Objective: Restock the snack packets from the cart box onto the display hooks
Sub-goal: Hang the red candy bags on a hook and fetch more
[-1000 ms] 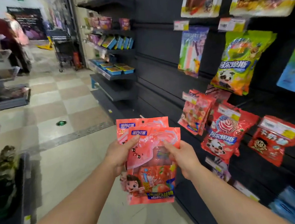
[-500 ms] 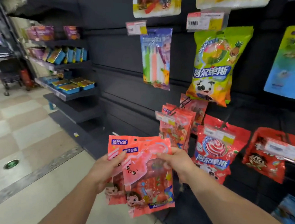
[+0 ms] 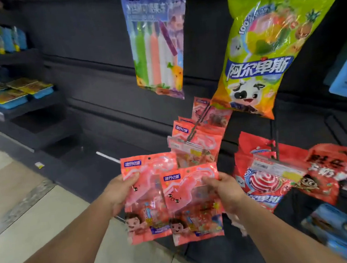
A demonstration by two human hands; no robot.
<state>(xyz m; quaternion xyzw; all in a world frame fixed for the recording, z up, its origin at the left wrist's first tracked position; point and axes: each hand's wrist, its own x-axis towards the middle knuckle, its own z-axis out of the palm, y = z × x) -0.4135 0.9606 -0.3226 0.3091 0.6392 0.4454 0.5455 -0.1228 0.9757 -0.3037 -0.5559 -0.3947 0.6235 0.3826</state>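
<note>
I hold two pink snack packets low in front of the dark display wall. My left hand [image 3: 119, 191] grips the left packet [image 3: 149, 196] by its left edge, thumb on the front. My right hand [image 3: 226, 191] pinches the right packet [image 3: 191, 205] at its upper right edge; this packet overlaps the left one. Just above and behind them, several matching pink packets [image 3: 199, 143] hang on a display hook [image 3: 199, 121] with a price tag at its tip. The cart box is out of view.
A green lollipop bag [image 3: 265, 45] and a bag of coloured sticks [image 3: 156, 42] hang higher up. Red bags [image 3: 262, 178] hang to the right at hand height. Dark shelves with blue trays [image 3: 16, 94] stand at the left, over a tiled floor [image 3: 28, 207].
The view has turned right and closer to the wall. My hands have drawn the two packets apart sideways, so they now overlap less, and they sit nearer the hook with matching packets.
</note>
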